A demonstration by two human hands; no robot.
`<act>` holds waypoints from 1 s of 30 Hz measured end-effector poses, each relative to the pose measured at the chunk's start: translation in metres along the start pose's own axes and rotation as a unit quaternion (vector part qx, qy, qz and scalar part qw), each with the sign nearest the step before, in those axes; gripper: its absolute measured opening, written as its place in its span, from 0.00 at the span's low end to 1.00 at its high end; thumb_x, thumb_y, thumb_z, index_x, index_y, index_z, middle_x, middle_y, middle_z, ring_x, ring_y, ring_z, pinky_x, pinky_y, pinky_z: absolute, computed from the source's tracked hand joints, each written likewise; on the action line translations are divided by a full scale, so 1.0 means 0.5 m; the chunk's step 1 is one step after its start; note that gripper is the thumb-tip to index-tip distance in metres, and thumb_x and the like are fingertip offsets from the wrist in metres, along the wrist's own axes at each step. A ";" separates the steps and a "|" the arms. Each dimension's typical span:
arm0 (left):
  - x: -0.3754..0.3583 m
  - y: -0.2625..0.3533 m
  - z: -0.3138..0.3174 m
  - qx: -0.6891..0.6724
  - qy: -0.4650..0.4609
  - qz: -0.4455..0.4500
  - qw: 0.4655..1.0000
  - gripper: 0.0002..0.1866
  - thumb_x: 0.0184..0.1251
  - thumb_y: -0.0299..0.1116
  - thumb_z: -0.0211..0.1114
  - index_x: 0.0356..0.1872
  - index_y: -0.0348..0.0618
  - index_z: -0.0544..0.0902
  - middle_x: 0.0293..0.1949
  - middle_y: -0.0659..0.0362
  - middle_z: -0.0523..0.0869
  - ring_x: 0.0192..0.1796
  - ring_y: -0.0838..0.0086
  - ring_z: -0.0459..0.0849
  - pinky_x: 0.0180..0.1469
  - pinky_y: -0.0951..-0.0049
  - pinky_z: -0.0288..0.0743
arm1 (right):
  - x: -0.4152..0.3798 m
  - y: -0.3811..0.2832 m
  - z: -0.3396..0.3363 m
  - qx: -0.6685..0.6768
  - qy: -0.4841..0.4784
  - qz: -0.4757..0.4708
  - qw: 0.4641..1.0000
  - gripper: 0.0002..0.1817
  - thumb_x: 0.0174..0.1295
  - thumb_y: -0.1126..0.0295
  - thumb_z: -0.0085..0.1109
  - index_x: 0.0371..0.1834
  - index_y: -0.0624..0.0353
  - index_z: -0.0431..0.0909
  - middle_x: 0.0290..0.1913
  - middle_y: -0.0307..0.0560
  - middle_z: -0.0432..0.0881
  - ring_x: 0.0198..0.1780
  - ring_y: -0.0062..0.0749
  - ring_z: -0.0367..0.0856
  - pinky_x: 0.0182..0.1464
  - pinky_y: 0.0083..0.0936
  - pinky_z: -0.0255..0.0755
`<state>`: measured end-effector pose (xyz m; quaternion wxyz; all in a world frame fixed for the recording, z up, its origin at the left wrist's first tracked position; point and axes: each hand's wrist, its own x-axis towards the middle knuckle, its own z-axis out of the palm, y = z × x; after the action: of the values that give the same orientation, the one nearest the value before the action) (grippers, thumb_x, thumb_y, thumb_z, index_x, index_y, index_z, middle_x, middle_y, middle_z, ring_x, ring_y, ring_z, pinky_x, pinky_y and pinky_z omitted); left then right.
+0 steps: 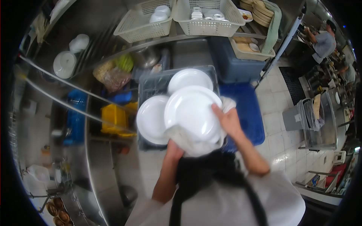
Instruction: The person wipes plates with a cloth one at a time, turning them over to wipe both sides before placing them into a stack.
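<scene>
A white plate (190, 109) is held in front of the body between both hands. My right hand (228, 120) grips its right edge, with the thumb on the rim and a white cloth (188, 142) bunched beneath. At the lower left, my left hand (174, 150) is closed round the cloth under the plate, its fingers mostly hidden. Beyond the held plate, two white plates or stacks lie in a grey crate (177, 71): one plate (190, 78) at the back, another plate (151, 119) at the left.
Above stand two cream baskets (145, 32) (205, 28) with white dishes. A blue bin lid (243, 113) lies right of the crate. Yellow bins (114, 118) are at the left. A person (324, 43) stands at the far right near a grey trash bin (296, 116).
</scene>
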<state>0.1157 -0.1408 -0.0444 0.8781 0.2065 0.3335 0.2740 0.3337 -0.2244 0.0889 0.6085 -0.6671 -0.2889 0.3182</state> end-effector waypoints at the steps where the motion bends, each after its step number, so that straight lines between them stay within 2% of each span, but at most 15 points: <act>1: -0.008 -0.003 0.005 -0.039 0.006 -0.018 0.999 0.25 0.78 0.47 0.42 0.65 0.39 0.68 0.65 0.52 0.72 0.67 0.60 0.70 0.70 0.57 0.64 | -0.004 0.004 -0.005 0.001 0.005 0.005 1.000 0.16 0.67 0.64 0.58 0.48 0.68 0.78 0.42 0.49 0.85 0.44 0.27 0.81 0.48 0.25 0.73; 5: 0.006 -0.020 -0.032 -0.202 -0.231 -0.020 0.952 0.25 0.78 0.46 0.42 0.65 0.39 0.68 0.65 0.52 0.73 0.66 0.60 0.72 0.69 0.55 0.65 | -0.020 0.023 -0.045 -0.058 0.101 -0.028 0.993 0.19 0.70 0.58 0.54 0.47 0.66 0.80 0.39 0.46 0.85 0.41 0.25 0.80 0.46 0.24 0.73; 6: -0.012 -0.007 0.005 -0.140 -0.116 0.009 0.983 0.25 0.78 0.46 0.43 0.64 0.38 0.69 0.64 0.52 0.74 0.65 0.60 0.73 0.69 0.55 0.66 | -0.045 -0.002 -0.080 -0.057 0.098 0.058 0.992 0.19 0.70 0.58 0.54 0.47 0.65 0.81 0.38 0.44 0.85 0.40 0.24 0.80 0.45 0.23 0.73; 7: -0.017 0.000 0.027 -0.077 0.001 0.036 0.996 0.25 0.77 0.46 0.44 0.63 0.38 0.69 0.63 0.51 0.74 0.64 0.60 0.73 0.68 0.55 0.67 | -0.070 -0.013 -0.088 0.055 0.096 -0.039 0.993 0.17 0.71 0.60 0.52 0.47 0.64 0.81 0.39 0.42 0.85 0.38 0.22 0.80 0.45 0.22 0.74; 9: -0.004 -0.006 0.012 -0.056 -0.014 0.041 0.997 0.25 0.77 0.46 0.45 0.63 0.37 0.69 0.63 0.51 0.75 0.64 0.60 0.74 0.67 0.55 0.67 | -0.138 0.016 -0.100 -0.049 -0.012 0.016 0.999 0.17 0.71 0.61 0.52 0.52 0.63 0.78 0.43 0.50 0.85 0.43 0.32 0.83 0.51 0.29 0.74; 11: -0.005 -0.007 0.014 -0.023 -0.034 0.034 0.999 0.25 0.77 0.45 0.46 0.63 0.36 0.69 0.62 0.51 0.75 0.64 0.60 0.75 0.67 0.56 0.68 | -0.144 0.021 -0.036 -0.201 -0.195 -0.200 0.939 0.21 0.71 0.58 0.50 0.58 0.61 0.75 0.49 0.58 0.82 0.49 0.45 0.81 0.58 0.36 0.70; 16: -0.012 -0.039 0.032 0.033 0.024 0.046 0.998 0.22 0.69 0.32 0.52 0.61 0.35 0.71 0.59 0.51 0.78 0.62 0.60 0.76 0.65 0.59 0.70 | -0.017 0.095 0.119 -0.370 -0.353 0.020 0.859 0.23 0.71 0.60 0.44 0.66 0.59 0.69 0.51 0.60 0.80 0.50 0.52 0.80 0.59 0.36 0.70; 18: -0.035 -0.012 0.062 -0.029 0.040 0.046 0.998 0.27 0.53 0.21 0.54 0.59 0.31 0.72 0.56 0.50 0.79 0.61 0.59 0.77 0.65 0.58 0.70 | 0.055 0.217 0.101 -0.602 -0.236 -0.432 0.629 0.28 0.68 0.69 0.41 0.72 0.61 0.58 0.52 0.61 0.80 0.50 0.53 0.81 0.55 0.36 0.73; 19: -0.052 -0.011 0.053 -0.031 0.044 0.044 0.998 0.27 0.53 0.21 0.54 0.59 0.31 0.72 0.56 0.50 0.79 0.61 0.59 0.77 0.65 0.58 0.70 | 0.052 0.137 0.046 -0.486 -0.353 -0.172 0.781 0.32 0.65 0.74 0.38 0.75 0.64 0.48 0.51 0.68 0.79 0.52 0.52 0.81 0.52 0.36 0.75; 21: -0.057 0.001 0.045 -0.030 0.070 0.046 0.996 0.27 0.48 0.19 0.52 0.56 0.29 0.73 0.54 0.48 0.79 0.59 0.57 0.78 0.64 0.57 0.70 | 0.055 0.124 -0.003 -0.591 -0.216 -0.088 0.772 0.30 0.69 0.68 0.41 0.73 0.66 0.52 0.45 0.78 0.78 0.46 0.55 0.83 0.51 0.40 0.76; 22: -0.074 0.018 0.058 -0.020 0.062 0.050 0.997 0.25 0.49 0.20 0.53 0.54 0.27 0.73 0.52 0.48 0.80 0.57 0.55 0.79 0.63 0.57 0.72 | 0.070 0.170 -0.023 -0.357 -0.012 0.104 0.928 0.30 0.72 0.55 0.41 0.68 0.70 0.61 0.44 0.79 0.78 0.43 0.58 0.84 0.48 0.42 0.78; 23: -0.070 0.014 0.040 -0.022 0.068 0.051 0.996 0.25 0.49 0.20 0.53 0.54 0.27 0.73 0.52 0.48 0.80 0.57 0.55 0.79 0.63 0.57 0.72 | 0.047 0.068 -0.036 -0.274 -0.064 0.062 0.958 0.36 0.71 0.45 0.39 0.54 0.76 0.73 0.44 0.77 0.79 0.45 0.60 0.83 0.50 0.41 0.77; 25: -0.051 -0.004 -0.001 0.008 0.077 0.025 0.997 0.25 0.49 0.20 0.53 0.53 0.29 0.74 0.50 0.49 0.80 0.56 0.57 0.78 0.62 0.59 0.72 | 0.012 -0.034 0.028 -0.250 -0.100 0.098 0.958 0.35 0.72 0.48 0.40 0.53 0.80 0.74 0.44 0.79 0.78 0.53 0.60 0.79 0.64 0.38 0.67; 27: -0.043 -0.011 0.015 -0.015 0.078 0.032 0.996 0.25 0.49 0.20 0.53 0.53 0.29 0.74 0.51 0.50 0.80 0.57 0.58 0.78 0.62 0.59 0.71 | -0.010 0.103 0.165 -0.347 0.003 -0.118 0.931 0.36 0.70 0.49 0.46 0.49 0.84 0.73 0.55 0.84 0.70 0.65 0.64 0.65 0.73 0.42 0.50; 30: -0.040 0.000 0.045 -0.027 0.083 0.074 0.993 0.24 0.50 0.20 0.53 0.53 0.31 0.75 0.51 0.51 0.79 0.58 0.59 0.77 0.63 0.59 0.70 | -0.020 0.081 0.187 -0.378 -0.187 -0.262 0.868 0.36 0.66 0.50 0.52 0.51 0.86 0.71 0.63 0.84 0.62 0.69 0.69 0.56 0.74 0.49 0.43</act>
<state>0.1189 -0.1575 -0.0194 0.8299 0.1832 0.3816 0.3635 0.2545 -0.1771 0.0438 0.3052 -0.6736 -0.6601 0.1322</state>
